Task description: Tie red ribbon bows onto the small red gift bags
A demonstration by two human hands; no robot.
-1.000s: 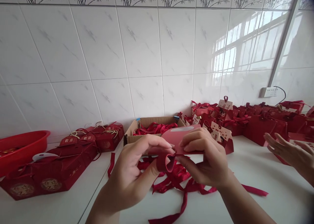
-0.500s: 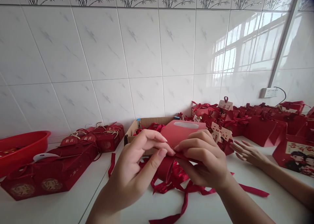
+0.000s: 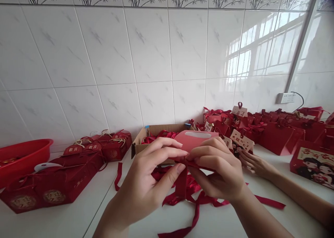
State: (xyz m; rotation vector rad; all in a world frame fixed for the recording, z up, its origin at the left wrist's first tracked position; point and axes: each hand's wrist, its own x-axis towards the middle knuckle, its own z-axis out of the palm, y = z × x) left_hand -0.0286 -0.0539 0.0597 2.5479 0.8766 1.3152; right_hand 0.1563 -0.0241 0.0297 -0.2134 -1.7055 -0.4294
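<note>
My left hand and my right hand meet in front of me, both pinching a red ribbon against the lower edge of a flat red paper gift bag with a cut-out handle slot. The ribbon hangs down between my thumbs. Under my hands several loose red ribbons lie tangled on the white counter.
An open cardboard box of ribbons stands behind my hands. Red gift boxes and a red basin are at the left. Finished red bags crowd the right, where another person's hand touches one.
The curled ribbon end has been pulled straight and now hangs down between my fingers. The other person's hand has reached further left to the bags beside mine.
</note>
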